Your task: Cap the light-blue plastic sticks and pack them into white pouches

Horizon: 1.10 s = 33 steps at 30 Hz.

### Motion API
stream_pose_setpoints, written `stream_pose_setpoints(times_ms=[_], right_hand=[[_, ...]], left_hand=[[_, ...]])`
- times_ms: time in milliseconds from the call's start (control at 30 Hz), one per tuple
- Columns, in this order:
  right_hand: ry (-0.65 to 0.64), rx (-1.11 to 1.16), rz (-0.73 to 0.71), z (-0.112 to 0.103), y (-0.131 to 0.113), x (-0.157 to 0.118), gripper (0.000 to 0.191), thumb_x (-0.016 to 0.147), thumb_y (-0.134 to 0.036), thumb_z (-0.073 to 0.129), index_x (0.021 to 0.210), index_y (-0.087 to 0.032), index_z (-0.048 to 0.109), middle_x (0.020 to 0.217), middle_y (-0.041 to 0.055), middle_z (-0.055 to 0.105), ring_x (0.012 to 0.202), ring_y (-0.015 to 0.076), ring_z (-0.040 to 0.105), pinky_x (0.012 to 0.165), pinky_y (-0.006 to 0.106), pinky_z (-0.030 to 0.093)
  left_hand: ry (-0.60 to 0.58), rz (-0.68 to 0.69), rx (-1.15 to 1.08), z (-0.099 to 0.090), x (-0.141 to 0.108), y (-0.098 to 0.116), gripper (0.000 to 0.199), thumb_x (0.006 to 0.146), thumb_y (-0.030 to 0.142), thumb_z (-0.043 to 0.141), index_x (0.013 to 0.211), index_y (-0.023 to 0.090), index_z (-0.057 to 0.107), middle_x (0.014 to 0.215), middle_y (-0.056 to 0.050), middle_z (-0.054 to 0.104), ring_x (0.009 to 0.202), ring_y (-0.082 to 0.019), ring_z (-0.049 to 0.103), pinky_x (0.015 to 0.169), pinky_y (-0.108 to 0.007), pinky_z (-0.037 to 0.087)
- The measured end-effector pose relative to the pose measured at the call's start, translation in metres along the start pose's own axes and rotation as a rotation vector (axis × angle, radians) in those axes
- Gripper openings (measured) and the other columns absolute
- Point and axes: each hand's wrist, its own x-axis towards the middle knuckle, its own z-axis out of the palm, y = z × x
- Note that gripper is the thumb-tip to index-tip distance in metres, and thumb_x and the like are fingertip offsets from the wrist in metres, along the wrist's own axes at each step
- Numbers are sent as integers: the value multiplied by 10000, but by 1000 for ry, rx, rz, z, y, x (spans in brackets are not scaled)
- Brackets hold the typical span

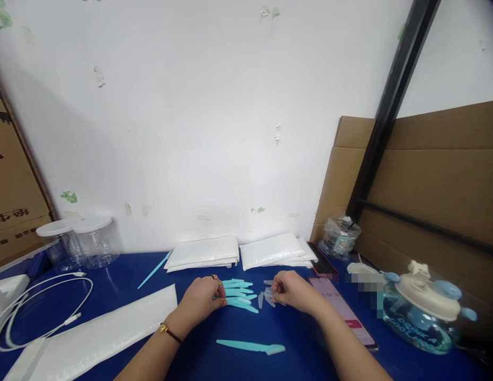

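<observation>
Several turquoise eyebrow razors [239,292] lie in a loose pile, side by side, on the blue tabletop. My left hand [204,297] is at the pile's left end, thumb and fingers closed on a razor's handle. Several small translucent blade caps [267,299] are scattered just right of the pile. Over them my right hand [289,291] is pinched, its fingertips among the caps; what exactly lies between them is hidden. One razor [250,346] lies apart near the front, its wider end to the right. Another turquoise razor [154,270] rests at the back left.
White padded mailers [204,251] lie along the wall, with another stack [272,250] beside them. A long white mailer [107,333] and a white cable [43,286] are left. A phone [347,312] and a water bottle [423,312] stand right; lidded clear jars [96,243] stand back left.
</observation>
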Motion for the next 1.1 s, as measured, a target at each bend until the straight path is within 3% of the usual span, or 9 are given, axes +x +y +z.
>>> stream_pose_setpoints(times_ms=[100,200,300,367,500,667,867,967,1100], right_hand=[[-55,43,-50,-3,-6,-7,113,666,-256,690,716,-156,674,641,-7,637,577,116,556,490,181,358],[-274,32,-89,-2,-17,-15,227,605,-362,752,694,-161,695,592,-28,601,531,103,524,451,179,333],[-466,-37,-61,4,-26,-19,303,524,-400,797,700,-169,712,566,-42,586,475,90,497,417,183,310],[-502,-79,-59,9,-28,-18,311,505,-396,809,704,-174,721,563,-47,581,463,83,487,414,185,305],[-463,-89,-83,13,-25,-14,244,556,-365,790,702,-179,730,531,-51,557,453,78,474,417,183,306],[-335,-21,-24,-5,-11,-16,108,560,-237,775,630,-185,711,524,-41,593,465,90,495,439,185,326],[-212,198,75,-10,2,-12,127,683,-277,659,724,-156,656,588,-21,629,383,80,507,369,168,330],[-120,253,28,-3,4,-6,188,769,-328,579,799,-154,644,569,-26,605,370,74,502,373,165,344],[132,233,-121,3,2,1,252,808,-362,552,801,-159,701,695,22,619,567,118,562,506,206,422]], left_hand=[[-7,58,-83,1,-8,13,229,665,403,696,824,243,656,887,17,611,823,-157,566,679,-222,371],[-117,158,-140,10,-19,29,365,572,469,763,861,271,657,892,40,610,785,-144,560,619,-208,353],[-179,183,-100,23,-23,38,277,602,410,757,822,270,666,816,49,625,728,-134,547,571,-210,314],[-198,168,-86,28,-23,40,147,670,350,709,780,261,668,767,50,631,707,-127,542,556,-210,297],[-201,106,-95,23,-22,41,105,699,336,669,749,244,664,736,44,636,683,-124,534,546,-210,292],[-252,-28,-106,6,-24,31,92,672,306,642,706,223,660,700,31,638,650,-138,537,526,-224,296],[-208,15,-257,1,-24,8,139,710,344,582,735,208,585,703,36,587,632,-127,503,530,-216,317],[-181,40,-414,-5,-26,6,125,787,328,480,777,205,498,700,37,558,643,-122,503,569,-211,354],[-109,57,-488,-14,-28,6,151,856,344,388,845,209,455,709,41,514,648,-115,478,598,-208,369]])
